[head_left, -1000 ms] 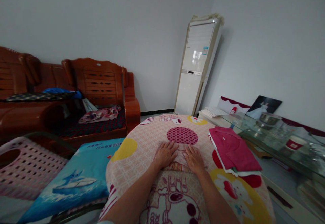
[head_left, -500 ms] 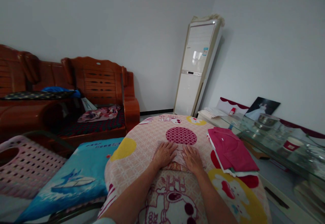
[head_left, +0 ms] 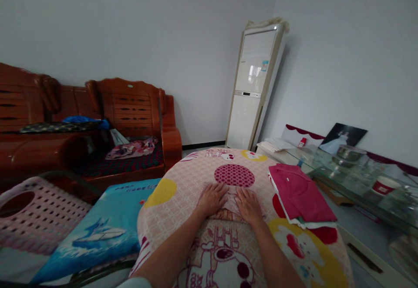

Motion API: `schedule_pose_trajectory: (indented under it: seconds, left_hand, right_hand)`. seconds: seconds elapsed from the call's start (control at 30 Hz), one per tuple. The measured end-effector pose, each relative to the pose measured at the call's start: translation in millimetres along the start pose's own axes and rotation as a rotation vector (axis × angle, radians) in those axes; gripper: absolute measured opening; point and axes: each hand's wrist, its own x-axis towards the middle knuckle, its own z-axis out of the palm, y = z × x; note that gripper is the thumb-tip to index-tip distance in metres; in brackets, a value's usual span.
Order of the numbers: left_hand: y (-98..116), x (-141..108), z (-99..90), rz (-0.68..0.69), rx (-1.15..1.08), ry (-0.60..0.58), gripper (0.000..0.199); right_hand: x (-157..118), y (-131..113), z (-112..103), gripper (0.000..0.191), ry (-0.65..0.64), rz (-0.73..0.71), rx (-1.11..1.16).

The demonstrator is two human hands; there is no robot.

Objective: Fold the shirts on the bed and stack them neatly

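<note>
A pale pink folded cloth [head_left: 231, 195] lies on the round table, which has a patterned tablecloth [head_left: 189, 192]. My left hand [head_left: 214, 197] rests flat on the left part of the folded cloth, its fingers stretched out. On the right part lies my right hand [head_left: 248, 203], also flat with the fingers extended. Both palms press down and hide much of the cloth; a brownish patterned strip shows along its near edge. To the right, a stack of folded clothes with a dark pink shirt [head_left: 302, 192] on top sits apart from my hands.
A blue cushion [head_left: 107, 231] and a pink woven chair [head_left: 42, 214] stand left of the table. Behind them is a wooden sofa [head_left: 130, 109]. A glass shelf [head_left: 355, 188] with a paper cup [head_left: 382, 186] and bowls runs along the right. A tall air conditioner [head_left: 250, 88] fills the corner.
The view has turned slightly to the left. Both hands stay flat on the folded cloth in nearly the same place.
</note>
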Motion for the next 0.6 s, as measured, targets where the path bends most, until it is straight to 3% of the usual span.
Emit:
schedule_pose_trajectory:
  seconds: [0.4, 0.5, 0.6]
  left_hand:
    - [-0.7, 2.4, -4.2, -0.034, -0.182, 0.025, 0.041]
    - [-2.3, 0.7, -8.5, -0.077, -0.306, 0.022, 0.038]
    - [-3.6, -3.0, -15.1, -0.122, -0.426, -0.03, 0.037]
  right_hand:
    - [-7.5, -2.9, -6.4, 0.042, 0.132, -0.002, 0.115]
    - [-14.7, 15.1, -19.4, 0.038, 0.167, 0.008, 0.116]
    - [-23.9, 51.5, -50.5, 0.036, 0.229, 0.122, -0.001]
